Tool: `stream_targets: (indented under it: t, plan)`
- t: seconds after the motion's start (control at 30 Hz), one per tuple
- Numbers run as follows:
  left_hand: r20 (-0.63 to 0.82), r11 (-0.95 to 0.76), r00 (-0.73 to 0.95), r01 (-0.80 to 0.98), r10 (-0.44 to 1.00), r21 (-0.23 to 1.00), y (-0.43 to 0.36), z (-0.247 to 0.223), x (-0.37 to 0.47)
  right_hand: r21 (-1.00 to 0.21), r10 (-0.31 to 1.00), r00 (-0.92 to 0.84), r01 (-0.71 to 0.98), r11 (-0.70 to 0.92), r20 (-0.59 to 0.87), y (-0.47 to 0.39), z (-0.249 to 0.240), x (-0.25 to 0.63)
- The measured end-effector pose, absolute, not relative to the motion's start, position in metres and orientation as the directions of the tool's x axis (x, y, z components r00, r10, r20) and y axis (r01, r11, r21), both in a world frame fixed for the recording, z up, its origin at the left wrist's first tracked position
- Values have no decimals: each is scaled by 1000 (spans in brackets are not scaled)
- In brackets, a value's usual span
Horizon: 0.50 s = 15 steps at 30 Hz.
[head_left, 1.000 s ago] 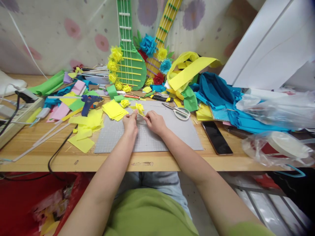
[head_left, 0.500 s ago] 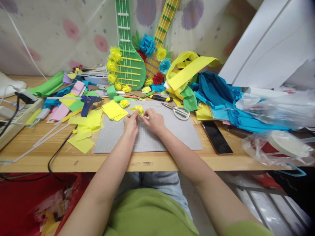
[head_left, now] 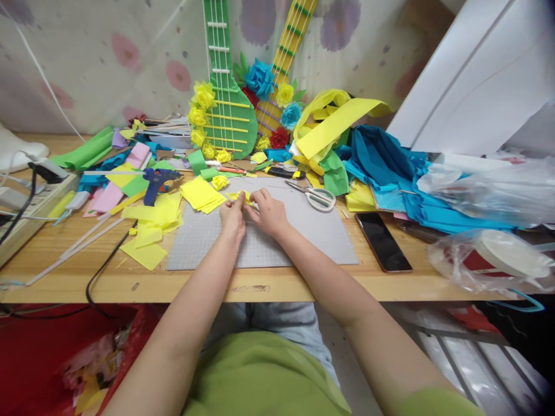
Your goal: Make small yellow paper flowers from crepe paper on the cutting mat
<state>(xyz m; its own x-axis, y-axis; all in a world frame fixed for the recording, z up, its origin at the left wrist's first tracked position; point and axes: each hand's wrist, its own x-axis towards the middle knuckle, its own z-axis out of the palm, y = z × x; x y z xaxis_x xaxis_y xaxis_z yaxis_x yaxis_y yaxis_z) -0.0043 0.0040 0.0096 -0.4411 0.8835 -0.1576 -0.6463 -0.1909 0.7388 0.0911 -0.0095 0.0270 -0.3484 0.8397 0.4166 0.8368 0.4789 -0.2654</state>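
Observation:
Above the grey cutting mat [head_left: 203, 248], my left hand [head_left: 233, 218] pinches a small yellow paper piece [head_left: 243, 195]. My right hand [head_left: 267, 212] closes its fingers on the same piece from the other side, and a thin stick shows between the hands. The fingers partly cover the yellow paper. Just left of it lie a finished yellow paper flower [head_left: 219, 182] and a stack of yellow paper squares [head_left: 202, 195]. White-handled scissors [head_left: 319, 199] rest at the mat's upper right.
A blue glue gun [head_left: 154, 185] lies among paper scraps on the left. Behind stand a green paper instrument [head_left: 234, 124] and a yellow one [head_left: 284, 52]. To the right are a phone [head_left: 383, 241], blue paper [head_left: 377, 156] and a bagged cup [head_left: 498, 257].
The yellow paper piece has turned and flattened between my fingers, with less of it showing. My right hand has shifted slightly left and up.

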Motion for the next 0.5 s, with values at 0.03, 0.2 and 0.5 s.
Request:
stream_targets:
  t: [0.03, 0.2, 0.5]
  plan:
    - [-155, -189, -437, -647, 886, 739, 4, 9, -3, -260, 841, -347, 840, 476, 416, -9, 27, 90]
    - [-172, -155, -418, -641, 892, 752, 4, 10, -1, -215, 823, -361, 847, 486, 438, -6, 24, 88]
    - [-222, -34, -323, -629, 920, 777, -6, 23, -3, -187, 810, -373, 848, 495, 452, 2, 22, 100]
